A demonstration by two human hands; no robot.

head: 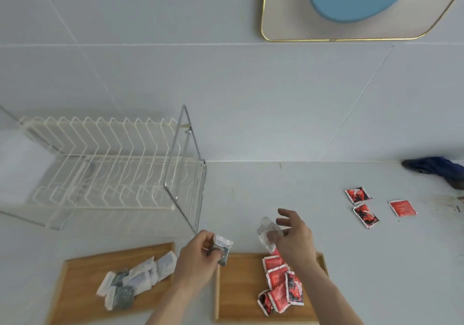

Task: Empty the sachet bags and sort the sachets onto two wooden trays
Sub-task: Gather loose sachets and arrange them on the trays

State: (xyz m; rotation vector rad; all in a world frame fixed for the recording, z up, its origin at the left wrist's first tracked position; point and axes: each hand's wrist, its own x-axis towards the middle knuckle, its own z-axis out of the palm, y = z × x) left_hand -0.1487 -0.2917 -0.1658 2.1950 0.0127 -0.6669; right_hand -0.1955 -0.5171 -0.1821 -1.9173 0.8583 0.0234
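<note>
Two wooden trays lie at the near edge. The left tray point(80, 297) holds a heap of white and grey sachets point(136, 278). Several red sachets point(280, 283) are piled on the right tray point(238, 289). My left hand point(198, 257) is above the gap between the trays, closed on a white and grey sachet point(222, 245). My right hand point(295, 240) hovers over the right tray's far edge and pinches a clear, crumpled sachet bag point(267, 231). Three more red sachets point(365, 205) lie loose on the counter to the right.
A white wire dish rack point(105, 164) with a metal frame stands at the back left, close to the left tray. A dark blue cloth point(437, 167) lies at the far right by the wall. A gold-rimmed mirror point(351, 36) hangs on the wall above.
</note>
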